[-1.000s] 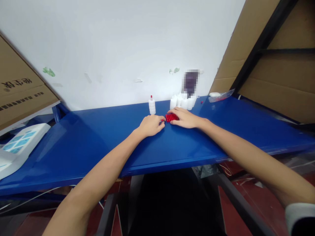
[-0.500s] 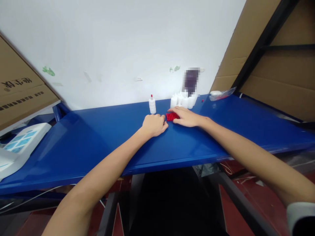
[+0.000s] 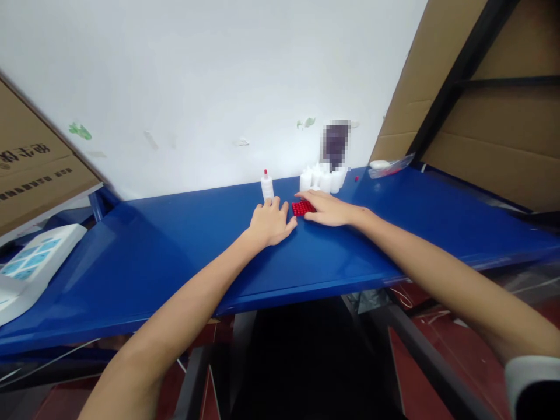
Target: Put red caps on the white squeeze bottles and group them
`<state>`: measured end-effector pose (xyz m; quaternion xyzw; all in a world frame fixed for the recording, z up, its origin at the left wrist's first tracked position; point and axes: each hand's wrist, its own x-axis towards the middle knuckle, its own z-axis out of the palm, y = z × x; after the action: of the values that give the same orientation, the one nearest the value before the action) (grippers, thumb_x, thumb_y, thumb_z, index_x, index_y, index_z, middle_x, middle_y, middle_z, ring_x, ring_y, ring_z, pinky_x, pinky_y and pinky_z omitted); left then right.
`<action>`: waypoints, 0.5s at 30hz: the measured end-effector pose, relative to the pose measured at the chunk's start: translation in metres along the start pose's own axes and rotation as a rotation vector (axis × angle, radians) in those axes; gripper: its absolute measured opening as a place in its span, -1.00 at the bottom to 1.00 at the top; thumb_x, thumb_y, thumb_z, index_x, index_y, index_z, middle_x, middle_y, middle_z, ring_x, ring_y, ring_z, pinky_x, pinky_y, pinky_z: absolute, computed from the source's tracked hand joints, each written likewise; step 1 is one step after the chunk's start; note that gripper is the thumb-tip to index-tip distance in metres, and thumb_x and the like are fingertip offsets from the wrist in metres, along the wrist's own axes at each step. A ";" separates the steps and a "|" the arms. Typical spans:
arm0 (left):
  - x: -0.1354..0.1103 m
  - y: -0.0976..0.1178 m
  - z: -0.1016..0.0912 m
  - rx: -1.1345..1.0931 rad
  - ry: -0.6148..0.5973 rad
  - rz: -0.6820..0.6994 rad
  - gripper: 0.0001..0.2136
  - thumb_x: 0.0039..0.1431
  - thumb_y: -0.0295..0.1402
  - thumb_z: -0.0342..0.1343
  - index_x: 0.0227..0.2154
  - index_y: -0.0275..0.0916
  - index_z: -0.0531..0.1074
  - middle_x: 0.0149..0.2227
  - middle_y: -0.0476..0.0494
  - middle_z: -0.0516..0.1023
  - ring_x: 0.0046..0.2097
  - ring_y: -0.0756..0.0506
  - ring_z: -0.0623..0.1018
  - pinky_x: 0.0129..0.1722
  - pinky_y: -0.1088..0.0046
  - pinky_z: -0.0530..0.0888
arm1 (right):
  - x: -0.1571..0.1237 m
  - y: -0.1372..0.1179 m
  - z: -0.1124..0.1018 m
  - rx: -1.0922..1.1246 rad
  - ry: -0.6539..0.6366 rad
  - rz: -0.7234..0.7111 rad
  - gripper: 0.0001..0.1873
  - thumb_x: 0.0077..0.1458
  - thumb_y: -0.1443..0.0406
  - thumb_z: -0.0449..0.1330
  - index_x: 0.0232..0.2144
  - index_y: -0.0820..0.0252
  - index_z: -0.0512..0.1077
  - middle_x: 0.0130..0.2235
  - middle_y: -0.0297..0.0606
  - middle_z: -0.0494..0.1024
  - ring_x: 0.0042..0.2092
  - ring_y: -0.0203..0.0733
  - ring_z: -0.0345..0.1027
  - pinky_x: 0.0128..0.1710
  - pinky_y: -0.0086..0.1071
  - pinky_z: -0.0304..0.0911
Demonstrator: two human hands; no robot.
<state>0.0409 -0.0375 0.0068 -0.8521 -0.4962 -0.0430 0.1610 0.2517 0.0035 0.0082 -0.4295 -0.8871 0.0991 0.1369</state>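
Observation:
A small cluster of red caps lies on the blue table near the back wall. My right hand rests flat beside and partly over the caps, fingers stretched toward them. My left hand lies just left of the caps, its fingers extended toward a single white bottle with a red tip that stands right behind it. Neither hand visibly holds anything.
Several white bottles stand grouped at the wall behind the caps. A clear bag with a white item lies at the back right. A white device with blue keys sits at the left. Cardboard boxes flank both sides.
My left hand has opened from a curled pose and reached forward toward the single bottle. My right hand has stayed by the red caps. The view shifted slightly.

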 end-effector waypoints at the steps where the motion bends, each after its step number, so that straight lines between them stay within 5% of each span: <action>1: 0.000 0.000 0.001 -0.006 0.007 0.008 -0.50 0.41 -0.07 -0.22 0.14 -0.31 0.35 0.11 -0.40 0.43 0.11 -0.34 0.44 -0.03 0.13 0.41 | 0.000 0.000 0.000 0.006 0.006 -0.002 -0.29 0.17 0.17 0.11 0.32 0.30 0.18 0.25 0.13 0.35 0.26 0.26 0.23 0.22 0.12 0.18; 12: 0.000 -0.002 0.001 -0.091 -0.014 0.006 -0.59 0.42 -0.29 -0.27 -0.06 -0.31 0.49 0.03 -0.33 0.48 0.01 -0.27 0.48 -0.03 0.11 0.37 | 0.000 -0.001 -0.001 -0.010 -0.009 0.006 -0.28 0.17 0.17 0.11 0.33 0.30 0.15 0.26 0.12 0.34 0.26 0.25 0.24 0.22 0.10 0.19; 15: 0.001 -0.004 0.002 -0.160 -0.014 -0.030 -0.60 0.39 -0.34 -0.24 0.06 -0.23 0.47 0.06 -0.27 0.48 0.04 -0.26 0.48 0.01 0.07 0.36 | -0.001 -0.002 -0.002 0.010 -0.007 0.017 -0.28 0.17 0.18 0.12 0.33 0.26 0.16 0.26 0.10 0.34 0.26 0.27 0.24 0.21 0.13 0.19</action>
<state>0.0378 -0.0338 0.0057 -0.8551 -0.5048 -0.0792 0.0881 0.2511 0.0014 0.0108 -0.4360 -0.8834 0.1062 0.1351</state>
